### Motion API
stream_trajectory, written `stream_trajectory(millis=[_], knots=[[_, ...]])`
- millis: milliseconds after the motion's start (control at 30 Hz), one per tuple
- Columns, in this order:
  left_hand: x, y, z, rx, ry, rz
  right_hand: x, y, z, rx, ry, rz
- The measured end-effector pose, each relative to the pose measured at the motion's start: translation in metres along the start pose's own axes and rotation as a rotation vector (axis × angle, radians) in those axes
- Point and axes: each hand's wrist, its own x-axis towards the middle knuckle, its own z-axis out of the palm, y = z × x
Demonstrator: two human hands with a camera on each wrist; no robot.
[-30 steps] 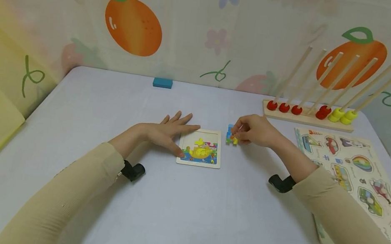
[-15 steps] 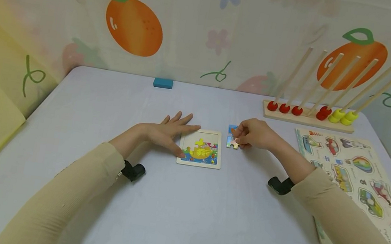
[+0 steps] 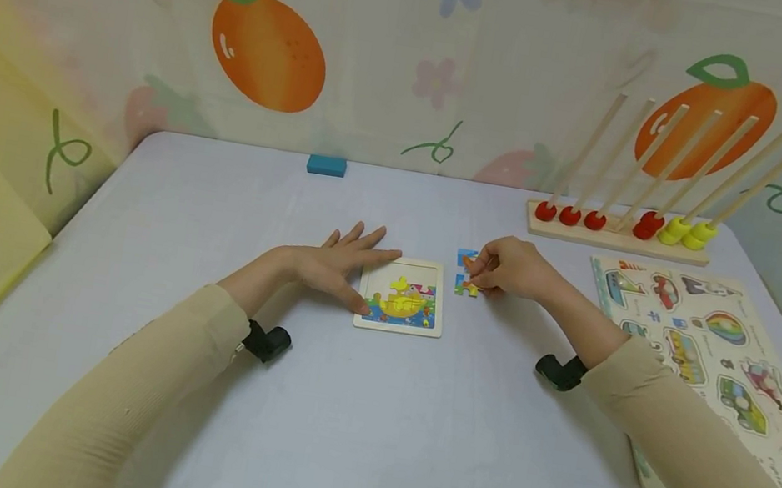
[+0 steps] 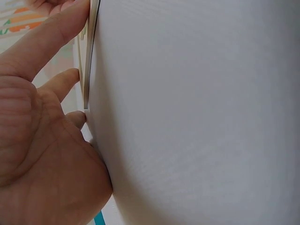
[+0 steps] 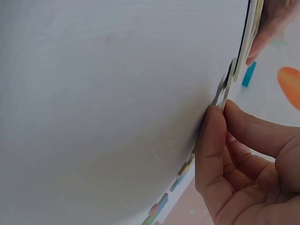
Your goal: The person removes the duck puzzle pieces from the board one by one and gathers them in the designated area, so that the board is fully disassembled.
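Note:
In the head view my left hand (image 3: 326,270) lies spread over the left side of a small wooden jigsaw board (image 3: 397,329), thumb and a fingertip on its frame. A yellow duck picture (image 3: 402,305) fills the lower part of the board; its upper part shows bare wood. To the right of the board, my right hand (image 3: 512,266) pinches a thin jigsaw piece (image 5: 227,89) between thumb and index finger, seen edge-on in the right wrist view. Loose blue and green-yellow jigsaw pieces (image 3: 461,285) lie at its fingertips, partly hidden by them.
A wooden peg rack (image 3: 615,240) with red and yellow beads stands at the back right. In front of it lies a large picture puzzle board (image 3: 716,326), partly under the right forearm. A blue block (image 3: 327,166) sits at the table's back edge.
My right hand has come slightly nearer the body. The pale piece seen by its fingertips half a second ago has given way to a green-yellow one in view. My left hand stays still.

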Motion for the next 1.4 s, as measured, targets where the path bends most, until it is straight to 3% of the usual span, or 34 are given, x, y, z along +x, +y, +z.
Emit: stream_trajectory(millis=[900,1167,1400], knots=[[0.001,-0.002,0.000,-0.001,0.000,-0.002,0.000,-0.001,0.000,0.001,0.031,0.003],[0.002,-0.002,0.001,0.002,0.003,-0.009,-0.001,-0.010,0.005,0.014,0.060,-0.039],[0.001,-0.001,0.000,0.004,-0.005,-0.006,-0.001,-0.020,0.017,0.040,0.037,-0.094]])
